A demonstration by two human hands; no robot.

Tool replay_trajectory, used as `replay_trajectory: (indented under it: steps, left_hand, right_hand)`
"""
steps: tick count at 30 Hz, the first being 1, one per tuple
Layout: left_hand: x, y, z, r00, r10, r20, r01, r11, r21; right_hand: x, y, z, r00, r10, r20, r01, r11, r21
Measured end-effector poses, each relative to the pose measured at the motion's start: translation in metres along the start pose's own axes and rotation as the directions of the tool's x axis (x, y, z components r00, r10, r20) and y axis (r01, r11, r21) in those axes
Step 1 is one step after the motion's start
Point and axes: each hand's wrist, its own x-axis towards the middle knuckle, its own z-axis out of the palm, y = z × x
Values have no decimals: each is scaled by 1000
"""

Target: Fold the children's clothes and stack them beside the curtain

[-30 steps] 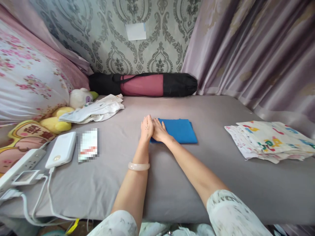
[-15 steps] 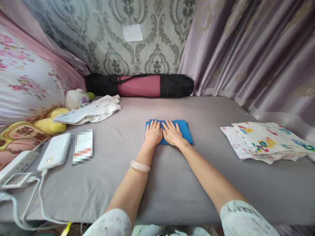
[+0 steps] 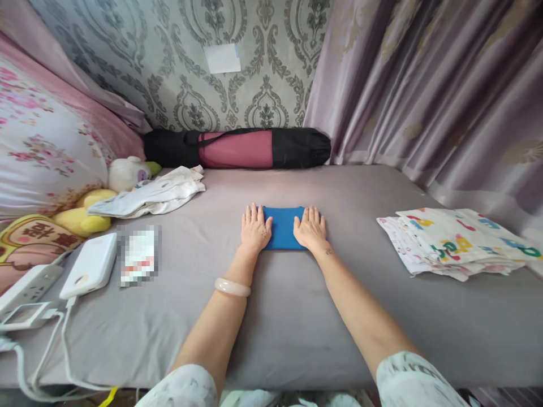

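Observation:
A folded blue cloth (image 3: 283, 229) lies flat on the grey bed sheet (image 3: 297, 316) in front of me. My left hand (image 3: 255, 229) rests palm down along the cloth's left edge, with its fingers pointing away from me. On the opposite edge lies my right hand (image 3: 310, 228), also flat and palm down. Both hands cover the ends of the cloth, and its middle shows between the thumbs. Neither hand grips anything.
On the right is a stack of folded printed cloths (image 3: 462, 240). A crumpled white garment (image 3: 156, 195) lies at the left, behind a white power bank (image 3: 89, 265) and a power strip (image 3: 29, 288) with cables. A long black-and-red bag (image 3: 237, 150) runs along the wall.
My hands have moved apart, from side by side on the middle of the blue cloth to its left and right edges. The view has shifted slightly.

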Motion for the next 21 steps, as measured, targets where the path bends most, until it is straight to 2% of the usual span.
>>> replay_trajectory:
  steps: [3,5,8,11,13,16,18,21]
  left_hand:
    - [2,-2,-2,998,23,56,-24,999,22]
    - [6,-2,-6,997,54,48,-57,997,60]
    - [21,-2,-17,996,77,40,-81,990,112]
    - [47,-7,-30,987,59,148,-69,995,67]
    - [67,-13,-37,961,47,273,-42,999,-23]
    - [91,-22,-42,890,47,453,20,990,-141]
    - [102,-25,-44,855,64,514,35,983,-181]
    - [109,-28,-44,828,91,553,38,975,-217]
  right_hand:
    - [2,0,-4,998,24,60,-24,1000,-11]
    - [7,1,-9,998,15,60,-13,1000,-24]
    - [21,8,-21,998,-43,47,45,998,-32]
    - [42,21,-34,985,-145,89,148,989,-29]
    - [56,30,-40,964,-205,170,212,977,-22]
    - [75,38,-45,924,-229,305,236,972,13]
    - [85,41,-47,902,-225,368,223,974,49]
    - [96,43,-47,871,-231,433,207,973,101]
